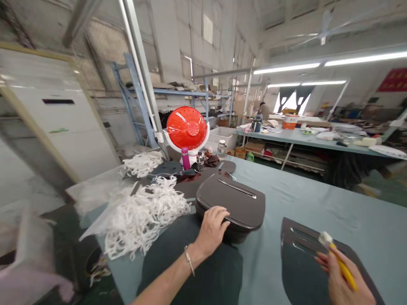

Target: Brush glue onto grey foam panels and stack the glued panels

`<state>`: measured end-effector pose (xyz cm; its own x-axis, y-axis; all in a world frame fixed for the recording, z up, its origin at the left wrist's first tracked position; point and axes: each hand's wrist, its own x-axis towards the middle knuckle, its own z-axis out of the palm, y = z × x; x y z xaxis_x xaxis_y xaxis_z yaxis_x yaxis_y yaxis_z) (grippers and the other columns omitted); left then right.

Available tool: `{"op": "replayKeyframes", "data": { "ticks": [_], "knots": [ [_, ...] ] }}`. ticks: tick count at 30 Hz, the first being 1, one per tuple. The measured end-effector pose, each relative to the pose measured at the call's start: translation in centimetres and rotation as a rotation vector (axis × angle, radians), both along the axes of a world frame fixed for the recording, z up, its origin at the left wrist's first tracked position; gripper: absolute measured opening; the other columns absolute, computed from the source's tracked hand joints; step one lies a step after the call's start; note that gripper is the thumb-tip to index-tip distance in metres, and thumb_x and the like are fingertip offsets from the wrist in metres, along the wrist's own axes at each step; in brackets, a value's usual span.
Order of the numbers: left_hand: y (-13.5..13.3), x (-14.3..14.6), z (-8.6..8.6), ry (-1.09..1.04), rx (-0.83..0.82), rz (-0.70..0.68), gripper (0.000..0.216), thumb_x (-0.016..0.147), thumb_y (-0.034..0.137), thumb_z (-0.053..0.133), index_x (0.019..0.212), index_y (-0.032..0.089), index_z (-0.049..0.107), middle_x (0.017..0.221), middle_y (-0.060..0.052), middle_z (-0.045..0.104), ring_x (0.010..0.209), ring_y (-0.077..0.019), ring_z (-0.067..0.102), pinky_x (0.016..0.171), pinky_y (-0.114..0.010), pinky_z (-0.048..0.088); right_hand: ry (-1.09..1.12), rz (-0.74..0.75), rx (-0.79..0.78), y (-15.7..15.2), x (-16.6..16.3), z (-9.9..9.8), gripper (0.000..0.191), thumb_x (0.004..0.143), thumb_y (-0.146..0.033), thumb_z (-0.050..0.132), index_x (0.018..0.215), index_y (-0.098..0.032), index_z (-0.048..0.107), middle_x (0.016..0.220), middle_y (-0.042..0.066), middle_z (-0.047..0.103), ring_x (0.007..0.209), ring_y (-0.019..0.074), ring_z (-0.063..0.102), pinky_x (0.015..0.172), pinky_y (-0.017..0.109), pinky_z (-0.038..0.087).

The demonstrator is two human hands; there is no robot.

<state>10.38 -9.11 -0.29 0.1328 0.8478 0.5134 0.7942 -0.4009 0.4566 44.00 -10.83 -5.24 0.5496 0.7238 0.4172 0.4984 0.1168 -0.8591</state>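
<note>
Brush (346, 273), yellow-handled, clasped in right hand's (338, 281) closed fingers above flat dark panel (299, 275). Stack of dark panels (235, 201), set in from worktop's (282, 192) far edge; left hand's (213, 228) fingers bent over its near rim, whether gripping cannot be told. White strips (146, 220), along worktop's left edge.

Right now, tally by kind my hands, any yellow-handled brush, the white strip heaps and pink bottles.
Hands: 2 (left hand, right hand)
Yellow-handled brush: 1
White strip heaps: 2 (larger heap, smaller heap)
Pink bottle: 1
Total: 6
</note>
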Motion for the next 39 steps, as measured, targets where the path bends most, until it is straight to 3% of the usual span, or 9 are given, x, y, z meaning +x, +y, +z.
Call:
{"op": "replayKeyframes", "data": {
  "ticks": [4,10,17,20,23,27,31,36,39],
  "knots": [
    [4.3,-6.8,-1.2,0.212,0.071,-0.041,0.049,0.083,0.023,0.055,0.129,0.021,0.04,0.138,-0.009,0.042,0.133,-0.0245,0.029,0.107,-0.046,0.028,-0.2,0.006,-0.189,5.0,-8.8,2.6,0.051,0.082,-0.059,0.038,0.108,-0.02,0.059,0.091,0.009,0.067,0.077,0.0226,0.064,0.068,0.03,0.046],
    [7.2,-10.5,-2.8,0.197,0.04,-0.169,0.039,0.08,0.027,0.06,0.117,0.022,0.049,0.119,-0.006,0.055,0.12,-0.0219,0.044,0.103,-0.043,0.033,-0.471,-0.041,-0.306,8.3,-16.8,1.0,0.046,0.085,-0.051,0.03,0.103,-0.019,0.058,0.089,0.01,0.066,0.071,0.0215,0.061,0.063,0.029,0.041],
    [7.3,-11.4,-2.2,0.081,0.001,-0.214,0.027,0.076,0.026,0.065,0.1,0.022,0.054,0.104,-0.003,0.054,0.107,-0.0203,0.048,0.096,-0.04,0.039,-0.631,-0.144,-0.346,7.3,-19.1,0.6,0.041,0.085,-0.046,0.035,0.106,-0.018,0.057,0.088,0.009,0.063,0.07,0.019,0.059,0.061,0.027,0.04],
    [7.4,-11.9,-1.8,0.038,-0.019,-0.237,0.023,0.077,0.027,0.063,0.098,0.022,0.054,0.104,-0.004,0.053,0.105,-0.0201,0.048,0.095,-0.04,0.039,-0.651,-0.211,-0.391,7.4,-18.4,1.5,0.047,0.086,-0.05,0.033,0.107,-0.017,0.058,0.086,0.01,0.063,0.071,0.021,0.058,0.061,0.029,0.04],
    [7.1,-11.9,-0.8,-0.018,-0.076,-0.247,0.025,0.078,0.035,0.062,0.097,0.021,0.055,0.101,-0.005,0.053,0.102,-0.0205,0.048,0.091,-0.04,0.041,-0.651,-0.219,-0.286,7.8,-17.9,3.4,0.055,0.088,-0.054,0.027,0.11,-0.015,0.059,0.091,0.013,0.062,0.082,0.0236,0.057,0.07,0.033,0.043],
    [5.8,-10.1,0.4,-0.046,-0.081,-0.231,0.034,0.079,0.042,0.058,0.106,0.021,0.054,0.107,-0.006,0.053,0.106,-0.022,0.046,0.096,-0.043,0.038,-0.487,-0.023,-0.056,9.4,-20.6,7.5,0.054,0.087,-0.054,0.033,0.118,-0.016,0.056,0.105,0.013,0.06,0.091,0.0215,0.055,0.081,0.034,0.042],
    [5.0,-7.7,-1.1,-0.001,-0.088,-0.193,0.042,0.079,0.044,0.058,0.116,0.025,0.052,0.12,-0.007,0.051,0.118,-0.0273,0.041,0.104,-0.052,0.028,-0.014,0.391,-0.141,11.5,-27.2,10.6,0.043,0.081,-0.052,0.048,0.101,-0.017,0.06,0.067,0.001,0.058,0.055,0.013,0.05,0.055,0.025,0.042],
    [5.6,-6.7,-4.1,0.011,-0.102,-0.154,0.045,0.076,0.042,0.062,0.118,0.028,0.052,0.121,-0.005,0.053,0.12,-0.0282,0.041,0.105,-0.054,0.028,0.21,0.865,-0.411,15.0,-33.8,9.7,0.03,0.074,-0.043,0.058,0.085,-0.016,0.06,0.047,-0.007,0.043,0.038,0.0074,0.036,0.038,0.02,0.027],
    [6.0,-6.7,-4.5,-0.005,-0.093,-0.144,0.05,0.072,0.044,0.065,0.118,0.028,0.053,0.12,-0.006,0.055,0.118,-0.0295,0.043,0.104,-0.055,0.03,0.127,0.871,-0.41,19.2,-34.5,8.5,0.027,0.073,-0.04,0.055,0.083,-0.016,0.061,0.044,-0.007,0.044,0.036,0.0076,0.036,0.038,0.02,0.027]
  ]
}}
